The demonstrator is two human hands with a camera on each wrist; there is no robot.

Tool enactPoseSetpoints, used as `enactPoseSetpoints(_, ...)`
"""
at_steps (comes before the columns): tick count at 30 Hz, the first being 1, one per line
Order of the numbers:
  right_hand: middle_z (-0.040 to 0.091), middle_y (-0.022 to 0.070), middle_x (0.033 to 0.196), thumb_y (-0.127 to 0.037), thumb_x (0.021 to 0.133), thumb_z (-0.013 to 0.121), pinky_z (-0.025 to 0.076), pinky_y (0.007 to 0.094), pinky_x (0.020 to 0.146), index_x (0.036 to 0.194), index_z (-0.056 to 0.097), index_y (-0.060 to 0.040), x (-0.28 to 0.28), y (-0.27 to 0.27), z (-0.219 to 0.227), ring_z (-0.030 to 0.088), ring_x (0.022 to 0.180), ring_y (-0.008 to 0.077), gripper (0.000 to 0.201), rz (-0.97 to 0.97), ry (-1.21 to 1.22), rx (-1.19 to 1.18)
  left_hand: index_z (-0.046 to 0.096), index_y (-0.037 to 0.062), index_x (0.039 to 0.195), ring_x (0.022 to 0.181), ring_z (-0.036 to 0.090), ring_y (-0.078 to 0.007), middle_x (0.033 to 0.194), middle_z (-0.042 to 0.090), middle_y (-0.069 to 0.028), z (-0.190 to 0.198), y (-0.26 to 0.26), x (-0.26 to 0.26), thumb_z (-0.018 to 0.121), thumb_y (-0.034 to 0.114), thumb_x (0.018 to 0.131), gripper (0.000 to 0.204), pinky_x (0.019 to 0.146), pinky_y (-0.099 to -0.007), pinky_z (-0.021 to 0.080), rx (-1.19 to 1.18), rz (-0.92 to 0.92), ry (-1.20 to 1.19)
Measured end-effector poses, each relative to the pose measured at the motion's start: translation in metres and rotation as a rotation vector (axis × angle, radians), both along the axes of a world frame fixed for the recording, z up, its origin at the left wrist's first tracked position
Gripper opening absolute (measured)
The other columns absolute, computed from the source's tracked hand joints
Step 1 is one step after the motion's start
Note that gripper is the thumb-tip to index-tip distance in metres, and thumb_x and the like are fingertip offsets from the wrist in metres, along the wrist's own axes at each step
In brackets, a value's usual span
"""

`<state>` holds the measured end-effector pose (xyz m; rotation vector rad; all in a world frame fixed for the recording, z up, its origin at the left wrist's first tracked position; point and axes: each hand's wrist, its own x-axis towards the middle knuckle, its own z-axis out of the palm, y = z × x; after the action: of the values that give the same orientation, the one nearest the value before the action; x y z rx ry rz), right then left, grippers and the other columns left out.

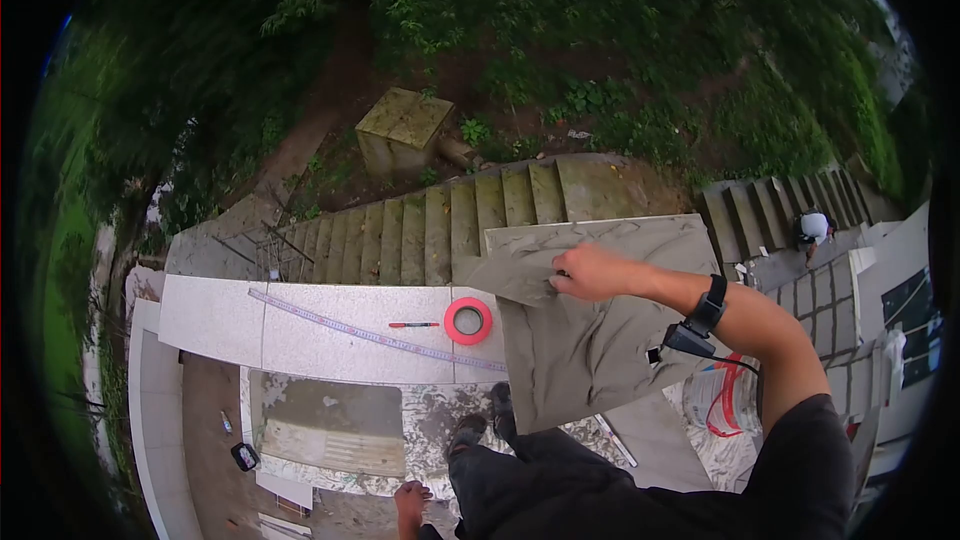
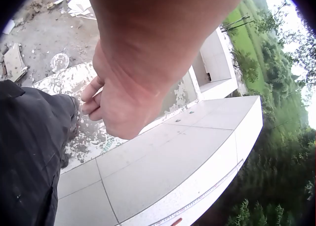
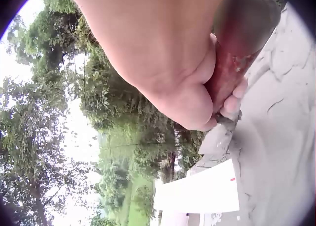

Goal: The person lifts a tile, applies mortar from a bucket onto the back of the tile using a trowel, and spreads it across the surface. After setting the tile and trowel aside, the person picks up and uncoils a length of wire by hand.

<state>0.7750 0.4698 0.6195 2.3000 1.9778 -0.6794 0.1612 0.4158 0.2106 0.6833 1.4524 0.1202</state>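
My right hand grips the handle of a trowel, whose mortar-coated blade lies over the left edge of a large slab. Grey mortar with ridges and folds covers the slab. In the right wrist view the fingers of the right hand wrap round the red, dark-ended handle, close beside the mortar surface. My left hand hangs low by my leg, holding nothing. Its fingers are loosely bent in the left wrist view, where the hand is above the floor.
On the pale tiled ledge lie pink tape, a red marker and a measuring tape. A bucket stands right of the slab. Concrete steps descend beyond the ledge; another person is at far right.
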Motion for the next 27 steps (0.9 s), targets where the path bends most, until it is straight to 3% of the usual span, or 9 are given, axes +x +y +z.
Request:
enactPoseSetpoints(2,0.068,0.0253,0.081,-0.027,0.091,0.058,0.054,0.0520,0.073,0.090,0.068,0.0031,0.005,-0.023,0.013,0.067,0.078,0.0442,0.032,-0.082,-0.067,0.044,0.059,-0.0010,0.102,0.067,0.071,-0.0236,0.081,0.069,-0.0138,0.004,0.006,-0.002,0.057,0.015,0.096,0.017,0.054,-0.0346,0.056,0.002,-0.024,0.011)
enactPoseSetpoints(5,0.067,0.0235,0.078,-0.027,0.093,0.057,0.055,0.0510,0.069,0.092,0.066,0.0016,0.006,-0.053,0.022,0.068,0.076,0.0418,0.030,0.012,-0.260,0.022,0.059,-0.0012,0.103,0.069,0.072,-0.0256,0.083,0.070,-0.0150,-0.003,0.008,-0.010,0.057,0.015,0.096,0.018,0.056,-0.0360,0.057,-0.026,-0.080,-0.008)
enactPoseSetpoints(7,0.067,0.0212,0.075,-0.024,0.095,0.054,0.056,0.0508,0.065,0.095,0.063,0.0006,0.008,-0.068,0.013,0.069,0.073,0.0392,0.027,0.076,-0.439,0.064,0.063,-0.0003,0.099,0.060,0.068,-0.0243,0.075,0.068,-0.0134,-0.006,0.008,-0.011,0.056,0.010,0.093,0.014,0.050,-0.0359,0.056,-0.090,-0.056,0.023)
enactPoseSetpoints(10,0.068,0.0202,0.075,-0.022,0.096,0.051,0.056,0.0512,0.063,0.097,0.063,-0.0007,0.029,-0.077,-0.016,0.070,0.071,0.0382,0.024,-0.049,-0.501,0.143,0.063,-0.0003,0.099,0.060,0.069,-0.0249,0.076,0.068,-0.0138,-0.010,0.017,-0.009,0.056,0.010,0.093,0.014,0.047,-0.0359,0.055,-0.103,-0.107,-0.019)
enactPoseSetpoints(14,0.068,0.0209,0.076,-0.023,0.096,0.052,0.056,0.0519,0.064,0.097,0.063,-0.0020,0.024,-0.086,-0.030,0.070,0.072,0.0393,0.024,-0.251,-0.414,0.136,0.056,-0.0003,0.112,0.073,0.072,-0.0289,0.088,0.069,-0.0166,-0.011,0.039,-0.004,0.056,0.014,0.096,0.022,0.055,-0.0365,0.054,-0.093,-0.210,-0.068)
enactPoseSetpoints(16,0.069,0.0222,0.079,-0.025,0.096,0.053,0.056,0.0536,0.068,0.097,0.063,-0.0024,0.007,-0.107,-0.029,0.069,0.074,0.0410,0.025,-0.232,-0.119,0.069,0.056,-0.0007,0.113,0.073,0.072,-0.0292,0.087,0.069,-0.0170,-0.004,0.047,0.006,0.056,0.014,0.096,0.022,0.055,-0.0368,0.054,-0.043,-0.231,-0.025)
enactPoseSetpoints(20,0.069,0.0248,0.081,-0.027,0.094,0.055,0.054,0.0556,0.073,0.095,0.064,0.0003,-0.007,-0.143,-0.003,0.068,0.079,0.0450,0.029,-0.270,-0.215,-0.005,0.056,-0.0011,0.115,0.073,0.072,-0.0304,0.089,0.069,-0.0190,0.004,0.056,0.018,0.056,0.015,0.096,0.025,0.057,-0.0389,0.057,-0.002,-0.271,-0.010)
enactPoseSetpoints(22,0.068,0.0258,0.079,-0.027,0.093,0.057,0.054,0.0548,0.075,0.094,0.065,0.0016,0.017,-0.164,-0.003,0.067,0.081,0.0464,0.030,-0.533,-0.334,0.027,0.055,-0.0012,0.116,0.074,0.072,-0.0307,0.090,0.069,-0.0194,-0.003,0.057,0.017,0.056,0.015,0.097,0.025,0.058,-0.0397,0.057,-0.027,-0.293,-0.027)
enactPoseSetpoints(27,0.067,0.0256,0.079,-0.027,0.094,0.058,0.055,0.0518,0.073,0.096,0.064,0.0013,0.034,-0.219,-0.023,0.066,0.079,0.0454,0.029,-0.616,-0.199,0.107,0.057,-0.0011,0.113,0.076,0.072,-0.0320,0.092,0.070,-0.0199,-0.013,0.055,0.009,0.057,0.014,0.095,0.024,0.059,-0.0413,0.058,-0.132,-0.298,-0.084)
